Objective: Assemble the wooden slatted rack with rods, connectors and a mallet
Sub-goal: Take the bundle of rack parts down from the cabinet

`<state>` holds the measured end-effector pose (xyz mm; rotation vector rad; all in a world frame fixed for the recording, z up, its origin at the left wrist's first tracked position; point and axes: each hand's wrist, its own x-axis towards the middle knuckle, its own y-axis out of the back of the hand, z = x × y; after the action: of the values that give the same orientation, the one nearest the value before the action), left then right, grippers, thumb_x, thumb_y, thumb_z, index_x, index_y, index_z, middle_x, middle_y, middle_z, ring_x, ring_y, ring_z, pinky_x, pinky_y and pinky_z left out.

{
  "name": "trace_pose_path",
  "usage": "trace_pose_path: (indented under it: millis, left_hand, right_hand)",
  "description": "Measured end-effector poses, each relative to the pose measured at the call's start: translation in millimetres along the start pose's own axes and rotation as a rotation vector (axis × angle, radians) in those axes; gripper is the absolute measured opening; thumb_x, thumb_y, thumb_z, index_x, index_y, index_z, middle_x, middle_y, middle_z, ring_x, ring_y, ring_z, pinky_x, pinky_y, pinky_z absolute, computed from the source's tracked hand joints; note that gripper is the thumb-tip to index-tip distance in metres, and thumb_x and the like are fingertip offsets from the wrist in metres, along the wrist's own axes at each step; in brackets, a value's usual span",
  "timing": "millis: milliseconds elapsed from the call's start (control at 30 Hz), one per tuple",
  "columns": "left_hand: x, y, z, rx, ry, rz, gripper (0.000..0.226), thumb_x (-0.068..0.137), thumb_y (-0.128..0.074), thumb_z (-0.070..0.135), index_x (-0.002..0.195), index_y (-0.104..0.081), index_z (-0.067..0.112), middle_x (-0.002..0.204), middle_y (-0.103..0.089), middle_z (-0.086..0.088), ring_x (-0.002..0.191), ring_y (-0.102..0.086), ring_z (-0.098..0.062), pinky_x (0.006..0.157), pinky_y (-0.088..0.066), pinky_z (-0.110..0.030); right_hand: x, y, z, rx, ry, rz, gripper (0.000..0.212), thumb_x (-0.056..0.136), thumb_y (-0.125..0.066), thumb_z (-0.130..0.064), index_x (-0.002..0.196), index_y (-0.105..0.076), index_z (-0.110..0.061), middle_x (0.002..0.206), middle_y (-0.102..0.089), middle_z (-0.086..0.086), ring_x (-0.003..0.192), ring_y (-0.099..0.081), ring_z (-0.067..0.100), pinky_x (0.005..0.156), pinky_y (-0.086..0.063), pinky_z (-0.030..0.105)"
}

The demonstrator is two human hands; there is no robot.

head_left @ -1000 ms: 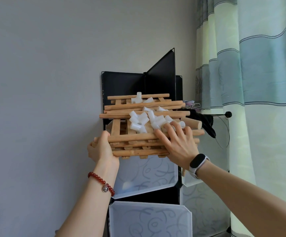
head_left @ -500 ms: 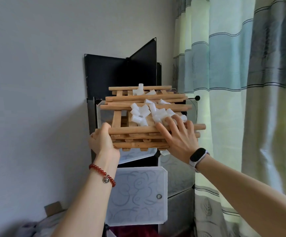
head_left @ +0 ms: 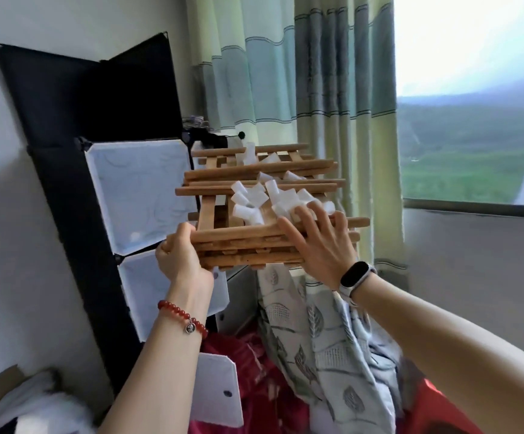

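Observation:
A stack of wooden slatted panels (head_left: 238, 249) with loose wooden rods (head_left: 254, 170) laid across it hangs in the air in front of me. Several white plastic connectors (head_left: 251, 202) lie piled on top of the stack. My left hand (head_left: 180, 258) grips the stack's near left corner from below and the side. My right hand (head_left: 320, 245) clamps the near right part, fingers spread over the top rod and touching some connectors. No mallet is visible.
A black-framed cube cabinet (head_left: 66, 189) with white patterned door panels (head_left: 141, 189) stands at the left against the wall. Striped curtains (head_left: 301, 89) hang behind the stack, with a window (head_left: 473, 120) to the right. Red fabric and a leaf-patterned cloth (head_left: 323, 339) lie below.
Both hands have carried the stack off the top of the cabinet and to the right, toward the curtains and window. The view has swung right and down. The grips are unchanged.

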<state>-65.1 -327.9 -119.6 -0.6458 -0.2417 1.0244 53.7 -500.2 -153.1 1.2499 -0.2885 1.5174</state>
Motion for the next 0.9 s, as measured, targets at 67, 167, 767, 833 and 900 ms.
trace_pose_path:
  millis: [67, 167, 767, 833, 900]
  left_hand:
    - [-27, 4, -8, -0.002, 0.047, -0.035, 0.045, 0.078, -0.064, 0.022, 0.12, -0.054, 0.011, 0.114, -0.063, -0.015, 0.096, -0.064, -0.03, 0.072, -0.055, -0.044]
    - [-72, 7, -24, 0.006, 0.117, -0.072, 0.042, 0.078, -0.064, 0.02, 0.118, -0.053, 0.014, 0.118, -0.059, -0.013, 0.1, -0.06, -0.029, 0.078, -0.054, -0.047]
    - [-310, 74, -155, 0.149, 0.5, -0.252, 0.02, 0.076, -0.065, 0.018, 0.079, -0.048, 0.027, 0.093, -0.055, -0.001, 0.084, -0.054, -0.02, 0.069, -0.047, -0.036]
    - [-326, 83, -175, 0.176, 0.552, -0.273, 0.021, 0.075, -0.067, 0.017, 0.077, -0.048, 0.027, 0.085, -0.055, 0.001, 0.079, -0.054, -0.019, 0.066, -0.046, -0.034]
    - [-339, 93, -199, 0.183, 0.597, -0.287, 0.022, 0.074, -0.067, 0.015, 0.076, -0.048, 0.026, 0.081, -0.056, 0.002, 0.076, -0.055, -0.019, 0.07, -0.049, -0.038]
  right_hand:
    - [-26, 25, 7, -0.046, -0.031, -0.023, 0.049, 0.08, -0.03, -0.016, 0.127, -0.042, -0.021, 0.119, -0.051, 0.014, 0.11, -0.045, 0.036, 0.074, -0.042, 0.045]
    - [-67, 70, 24, -0.131, -0.063, -0.086, 0.051, 0.083, -0.015, -0.012, 0.126, -0.041, -0.022, 0.119, -0.047, 0.012, 0.11, -0.045, 0.036, 0.071, -0.041, 0.043]
    - [-338, 282, 48, -0.407, -0.245, -0.402, 0.044, 0.084, -0.029, -0.017, 0.126, -0.04, -0.024, 0.122, -0.041, 0.011, 0.111, -0.045, 0.034, 0.075, -0.034, 0.042]
    - [-366, 294, 43, -0.446, -0.275, -0.436, 0.045, 0.087, -0.02, -0.015, 0.126, -0.04, -0.025, 0.122, -0.041, 0.011, 0.109, -0.045, 0.033, 0.075, -0.034, 0.042]
    - [-397, 303, 37, -0.465, -0.327, -0.47, 0.051, 0.089, -0.006, -0.014, 0.125, -0.041, -0.026, 0.121, -0.042, 0.01, 0.109, -0.045, 0.033, 0.074, -0.033, 0.042]
